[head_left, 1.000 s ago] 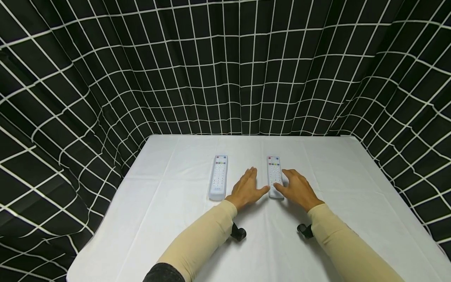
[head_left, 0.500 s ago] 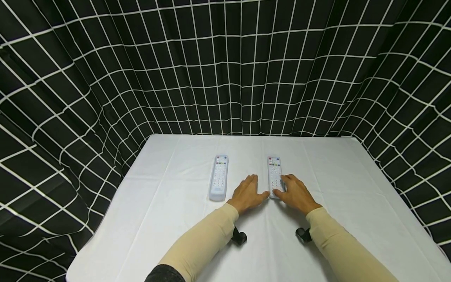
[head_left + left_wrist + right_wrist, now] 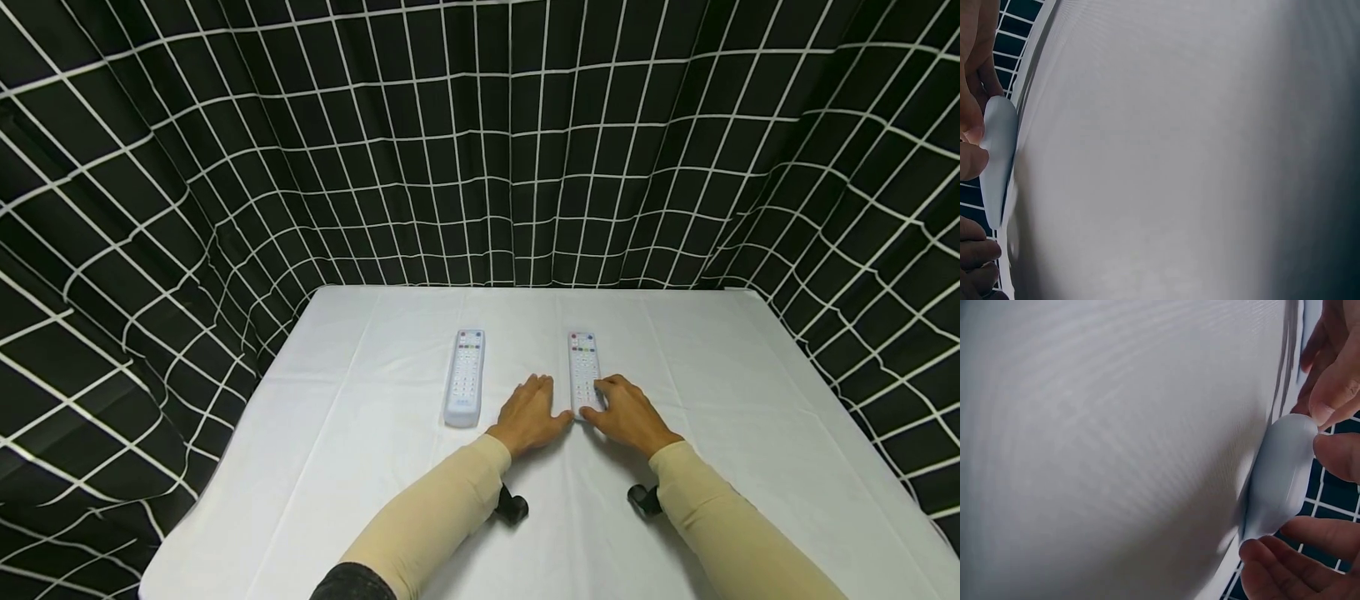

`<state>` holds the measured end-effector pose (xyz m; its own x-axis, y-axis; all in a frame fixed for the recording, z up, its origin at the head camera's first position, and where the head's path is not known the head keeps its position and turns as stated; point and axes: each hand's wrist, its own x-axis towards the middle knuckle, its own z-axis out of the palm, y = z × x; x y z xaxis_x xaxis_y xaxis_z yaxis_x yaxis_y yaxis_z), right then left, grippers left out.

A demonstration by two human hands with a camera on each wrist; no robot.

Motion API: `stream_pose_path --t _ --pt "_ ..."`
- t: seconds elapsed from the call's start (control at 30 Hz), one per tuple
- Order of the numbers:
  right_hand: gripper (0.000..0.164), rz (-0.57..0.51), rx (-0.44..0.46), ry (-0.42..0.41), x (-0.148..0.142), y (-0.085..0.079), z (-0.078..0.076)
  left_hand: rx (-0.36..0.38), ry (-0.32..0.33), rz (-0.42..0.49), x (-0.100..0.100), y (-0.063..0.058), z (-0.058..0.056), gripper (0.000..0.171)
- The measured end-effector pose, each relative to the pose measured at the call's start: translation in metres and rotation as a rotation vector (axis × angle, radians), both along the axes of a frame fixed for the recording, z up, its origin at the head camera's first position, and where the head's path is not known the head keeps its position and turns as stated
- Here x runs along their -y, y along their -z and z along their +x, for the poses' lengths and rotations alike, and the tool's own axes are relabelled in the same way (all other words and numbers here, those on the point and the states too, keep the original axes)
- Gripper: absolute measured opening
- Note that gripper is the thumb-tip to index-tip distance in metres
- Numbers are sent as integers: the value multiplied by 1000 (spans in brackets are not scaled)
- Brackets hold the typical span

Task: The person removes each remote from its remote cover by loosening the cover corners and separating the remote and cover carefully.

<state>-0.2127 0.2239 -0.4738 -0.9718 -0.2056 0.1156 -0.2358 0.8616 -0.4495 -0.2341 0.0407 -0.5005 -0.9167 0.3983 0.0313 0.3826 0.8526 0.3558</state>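
Remote (image 3: 584,372) near end — left hand (image 3: 529,413) and right hand (image 3: 628,414) both pinching it, forearms low.

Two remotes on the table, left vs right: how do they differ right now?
The left remote lies untouched; the right remote has both hands at its near end, the left hand and right hand meeting there. The left remote's near end shows fully; the right remote's is hidden by fingers. Shared: both pale, with coloured buttons at the far end, lying lengthwise side by side, face up on the white table.
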Motion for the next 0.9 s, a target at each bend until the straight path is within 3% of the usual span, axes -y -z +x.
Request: stream_pose_path --t 0.63,0.9 --pt "64 21 117 2 -1 -1 1 -47 122 -6 -9 5 4 46" --pt "62 10 106 -8 1 -3 4 -72 104 -11 -10 5 5 41"
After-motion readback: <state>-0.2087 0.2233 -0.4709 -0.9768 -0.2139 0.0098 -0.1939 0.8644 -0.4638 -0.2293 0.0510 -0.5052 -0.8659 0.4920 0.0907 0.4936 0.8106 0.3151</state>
